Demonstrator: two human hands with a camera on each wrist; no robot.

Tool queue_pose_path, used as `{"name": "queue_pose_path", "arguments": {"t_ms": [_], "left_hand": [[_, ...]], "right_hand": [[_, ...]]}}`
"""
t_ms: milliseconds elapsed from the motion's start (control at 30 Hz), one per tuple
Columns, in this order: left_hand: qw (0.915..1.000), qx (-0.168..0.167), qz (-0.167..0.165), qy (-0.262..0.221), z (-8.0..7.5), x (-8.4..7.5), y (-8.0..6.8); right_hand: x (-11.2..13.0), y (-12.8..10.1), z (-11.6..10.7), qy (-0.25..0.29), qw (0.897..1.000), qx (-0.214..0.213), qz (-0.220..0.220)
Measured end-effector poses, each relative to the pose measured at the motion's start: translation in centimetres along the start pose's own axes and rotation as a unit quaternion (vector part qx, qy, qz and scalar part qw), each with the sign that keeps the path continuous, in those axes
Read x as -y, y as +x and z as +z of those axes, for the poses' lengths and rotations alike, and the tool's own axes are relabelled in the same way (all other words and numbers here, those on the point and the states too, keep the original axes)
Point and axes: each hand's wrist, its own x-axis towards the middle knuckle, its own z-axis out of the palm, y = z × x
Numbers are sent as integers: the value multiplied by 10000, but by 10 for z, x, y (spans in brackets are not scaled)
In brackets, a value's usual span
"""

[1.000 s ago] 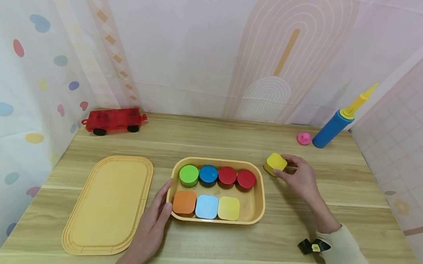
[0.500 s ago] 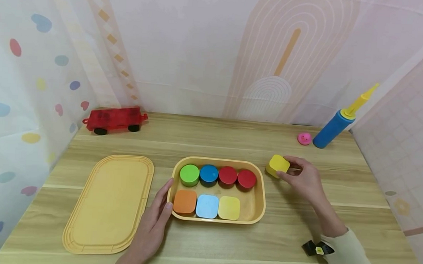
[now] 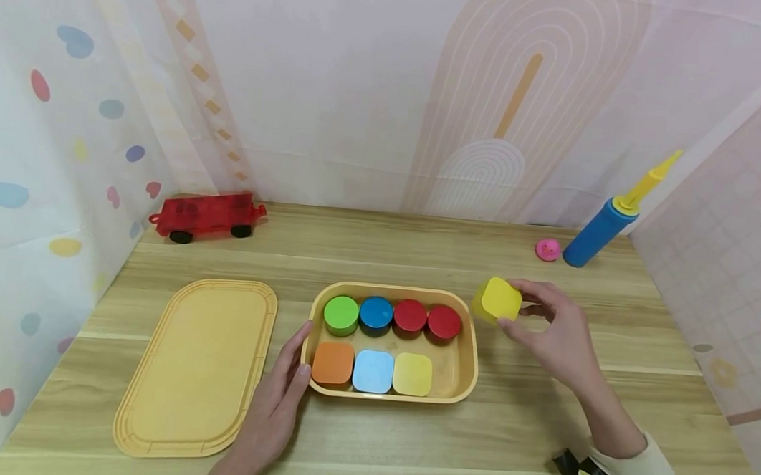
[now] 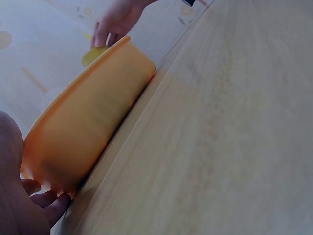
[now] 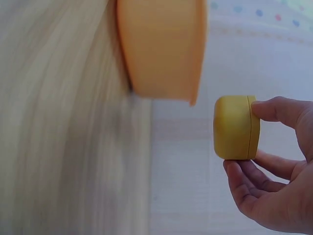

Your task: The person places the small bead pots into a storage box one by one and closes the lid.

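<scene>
Left hand (image 3: 274, 411) lies flat on the table (image 3: 408, 440), fingers straight against the left wall of the yellow tray (image 3: 470, 371); nothing gripped. Tray holds seven blocks, front-right slot free. Right hand (image 3: 556, 333) pinches the yellow block (image 3: 498, 300) just right of the tray's far corner, probably lifted off the table, tilted. Lid (image 3: 196, 368) lies left. Toy wagon (image 3: 204, 215) and pump (image 3: 603, 224) at the far edge.

The tray (image 3: 471, 357) wall hides the round blocks' (image 3: 392, 315) lower halves.
</scene>
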Motion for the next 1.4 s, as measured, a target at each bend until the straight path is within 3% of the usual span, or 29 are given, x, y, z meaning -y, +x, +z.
{"name": "queue_pose_path", "arguments": {"t_ms": [267, 667, 1100, 1400], "left_hand": [[10000, 17, 71, 13, 0, 1, 0], [10000, -20, -15, -4, 0, 0, 0], [9999, -44, 79, 74, 0, 0, -1], [9999, -49, 90, 32, 0, -1, -1]], "right_hand": [[24, -16, 9, 186, 9982, 335, -467], [30, -30, 27, -641, 9906, 896, -807], [29, -30, 32, -1214, 9826, 1280, -573], [30, -28, 35, -1245, 9809, 1433, -431]]}}
